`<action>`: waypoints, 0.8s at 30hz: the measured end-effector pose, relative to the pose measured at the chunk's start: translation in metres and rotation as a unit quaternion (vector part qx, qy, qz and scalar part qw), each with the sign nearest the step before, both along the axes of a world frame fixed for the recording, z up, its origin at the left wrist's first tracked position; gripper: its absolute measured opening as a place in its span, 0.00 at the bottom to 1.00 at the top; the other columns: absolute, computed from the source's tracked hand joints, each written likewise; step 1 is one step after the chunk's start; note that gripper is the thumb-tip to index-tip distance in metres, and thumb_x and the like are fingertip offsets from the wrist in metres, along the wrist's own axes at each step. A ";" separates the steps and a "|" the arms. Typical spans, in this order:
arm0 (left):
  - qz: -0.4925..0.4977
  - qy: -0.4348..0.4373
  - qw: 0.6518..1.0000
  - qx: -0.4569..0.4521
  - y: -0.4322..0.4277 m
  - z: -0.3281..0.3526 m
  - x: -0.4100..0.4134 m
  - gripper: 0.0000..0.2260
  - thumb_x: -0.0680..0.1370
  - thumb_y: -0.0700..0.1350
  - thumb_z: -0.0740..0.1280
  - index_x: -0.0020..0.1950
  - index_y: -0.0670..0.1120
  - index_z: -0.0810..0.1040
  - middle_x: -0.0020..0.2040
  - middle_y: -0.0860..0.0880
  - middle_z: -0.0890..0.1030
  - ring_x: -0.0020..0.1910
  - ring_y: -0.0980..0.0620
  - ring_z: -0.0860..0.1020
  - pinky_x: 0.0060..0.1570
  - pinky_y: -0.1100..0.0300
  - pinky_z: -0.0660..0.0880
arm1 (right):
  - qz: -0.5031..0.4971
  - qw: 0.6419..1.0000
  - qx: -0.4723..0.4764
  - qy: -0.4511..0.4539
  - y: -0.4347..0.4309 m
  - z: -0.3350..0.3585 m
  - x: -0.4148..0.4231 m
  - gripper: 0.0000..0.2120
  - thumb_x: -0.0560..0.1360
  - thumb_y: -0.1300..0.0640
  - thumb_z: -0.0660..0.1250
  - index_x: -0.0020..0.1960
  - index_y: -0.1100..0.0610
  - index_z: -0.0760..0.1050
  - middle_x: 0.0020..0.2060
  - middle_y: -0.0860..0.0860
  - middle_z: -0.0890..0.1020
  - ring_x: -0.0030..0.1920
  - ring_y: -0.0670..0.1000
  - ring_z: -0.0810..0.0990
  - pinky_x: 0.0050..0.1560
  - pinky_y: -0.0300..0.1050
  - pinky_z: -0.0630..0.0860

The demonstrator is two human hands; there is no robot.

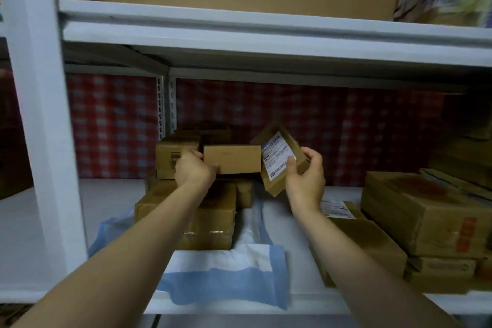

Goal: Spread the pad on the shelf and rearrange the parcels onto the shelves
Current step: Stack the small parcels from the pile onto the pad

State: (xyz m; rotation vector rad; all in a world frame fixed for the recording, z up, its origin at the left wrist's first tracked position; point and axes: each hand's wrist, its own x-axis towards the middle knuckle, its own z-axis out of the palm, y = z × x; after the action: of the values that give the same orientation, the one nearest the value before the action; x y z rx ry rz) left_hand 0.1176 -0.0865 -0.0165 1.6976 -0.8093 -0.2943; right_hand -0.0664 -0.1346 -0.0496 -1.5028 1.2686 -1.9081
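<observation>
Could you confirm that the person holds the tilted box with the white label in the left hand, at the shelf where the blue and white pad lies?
No: the head view shows the tilted box with the white label in the right hand, not the left. The left hand grips a plain brown box. The blue and white pad does lie on the shelf.

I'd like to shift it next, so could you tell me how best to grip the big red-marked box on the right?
Probably from the front, with the left hand and right hand on opposite side faces of the red-marked box. It is wide and lies flat atop other boxes.
</observation>
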 end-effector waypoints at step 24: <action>-0.032 -0.084 0.994 0.068 -0.003 -0.020 -0.022 0.15 0.75 0.49 0.66 0.62 0.53 0.78 0.54 0.46 0.81 0.55 0.43 0.78 0.56 0.46 0.77 | 0.038 0.998 0.026 -0.052 0.008 -0.016 -0.012 0.13 0.79 0.55 0.66 0.62 0.47 0.71 0.57 0.48 0.79 0.56 0.52 0.80 0.51 0.55 0.82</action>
State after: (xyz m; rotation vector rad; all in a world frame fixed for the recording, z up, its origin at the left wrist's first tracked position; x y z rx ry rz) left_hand 0.0953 -0.0893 -0.0366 1.8438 -0.9869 -0.2569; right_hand -0.0780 -0.1265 -0.0654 -1.3858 1.1894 -1.8659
